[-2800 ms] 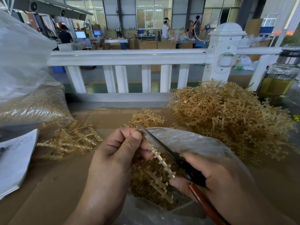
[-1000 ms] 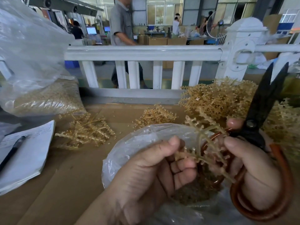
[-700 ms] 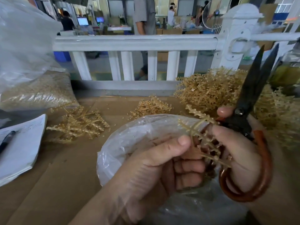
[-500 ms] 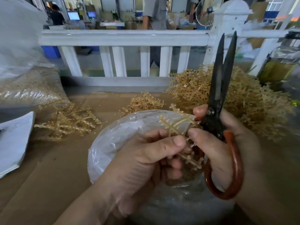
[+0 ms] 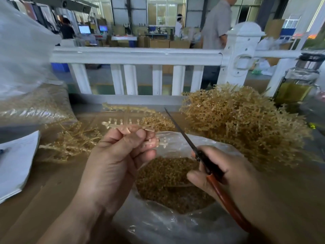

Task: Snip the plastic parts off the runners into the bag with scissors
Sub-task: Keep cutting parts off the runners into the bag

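Hands over the open bag, a runner in the left one, scissors in the right.

Far left, a big clear sack (image 5: 26,103) of tan parts slumps beside a white sheet of paper (image 5: 15,164) that the frame cuts off; a loose pile of runners (image 5: 73,143) lies on the brown tabletop (image 5: 44,199) next to them. The left hand (image 5: 114,166) pinches a runner (image 5: 126,125) between thumb and curled fingers, above the far rim of the bag (image 5: 175,226); its upper half blurs into the clutter behind. Snipped parts (image 5: 167,182) cover the bag's bottom. The right hand (image 5: 237,176) grips the scissors (image 5: 207,164), blades pointing up and left, edge-on, so their gap is hard to judge; the red handle disappears under the wrist. A tall heap of runners (image 5: 242,125) crowds the right, with a bottle (image 5: 297,85) behind it and a white railing (image 5: 137,56) across the back.
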